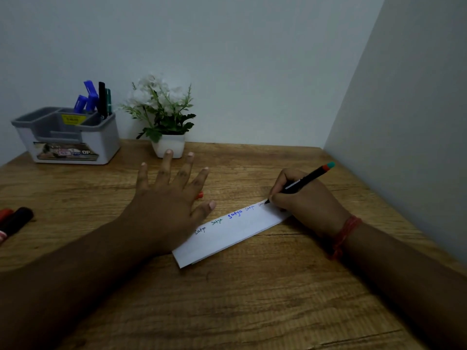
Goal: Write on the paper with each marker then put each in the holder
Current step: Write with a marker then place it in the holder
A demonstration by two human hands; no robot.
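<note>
A folded white paper strip (235, 236) lies slanted on the wooden table, with several small written words along its upper edge. My right hand (303, 200) grips a black marker (305, 180) with a red and teal end, its tip touching the strip's far right end. My left hand (166, 198) lies flat with fingers spread, its palm pressing the paper's left part. A small red piece (200, 195) shows beside my left fingers. The grey and white holder (68, 137) stands at the back left with blue, black and green markers (97, 101) upright in it.
A white pot of white flowers (164, 122) stands at the back, just behind my left fingers. A black marker (16, 221) and a red one (5, 213) lie at the table's left edge. Walls close the back and right sides.
</note>
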